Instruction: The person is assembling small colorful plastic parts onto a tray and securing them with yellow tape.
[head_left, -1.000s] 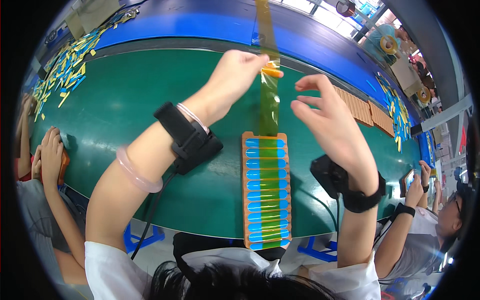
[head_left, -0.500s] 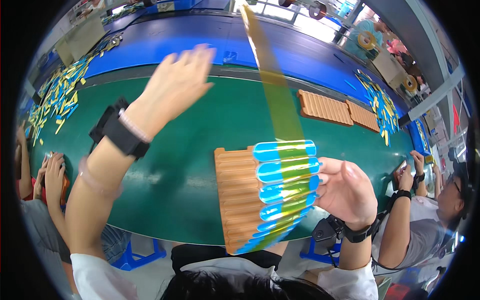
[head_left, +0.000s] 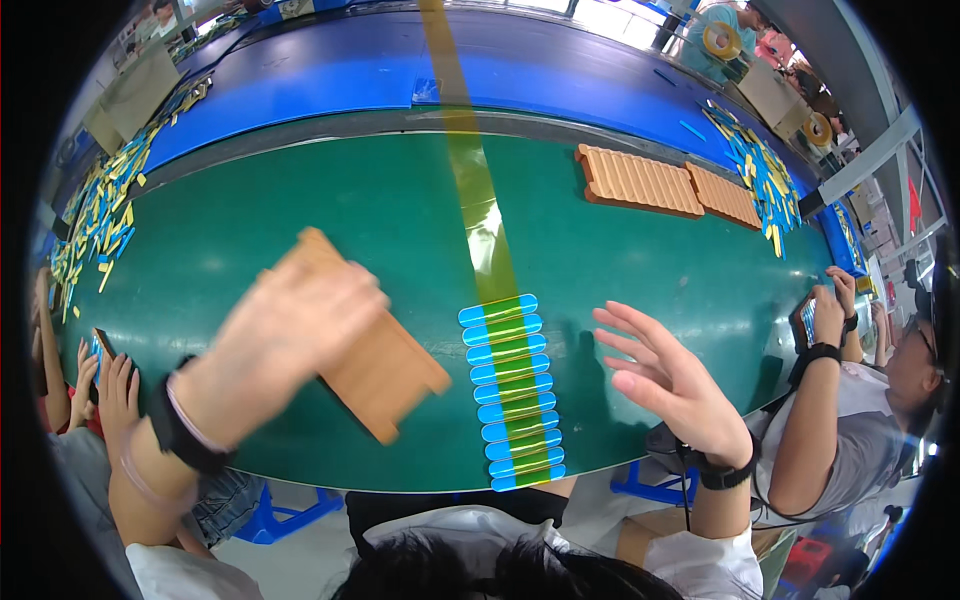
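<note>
My left hand (head_left: 320,315), blurred by motion, grips the upper part of a brown tray (head_left: 385,370). A smooth face of the tray is turned up, and it lies slanted left of the row of sticks. Several flat blue sticks (head_left: 512,390) with rounded ends rest on the green table, side by side. A strip of clear yellow tape (head_left: 480,215) runs across their middles and stretches away over the table's far edge. To the right of the sticks, my right hand (head_left: 670,375) hovers open, fingers apart, touching nothing.
Two brown grooved trays (head_left: 640,180) sit at the far right of the green table (head_left: 250,220). Heaps of blue and yellow sticks lie left (head_left: 100,215) and right (head_left: 755,170). Beyond is a blue conveyor belt (head_left: 300,85). People sit on both sides.
The brown tray has come out from under the taped sticks and moved left in my left hand. The sticks now lie on the table. My right hand has let go of them.
</note>
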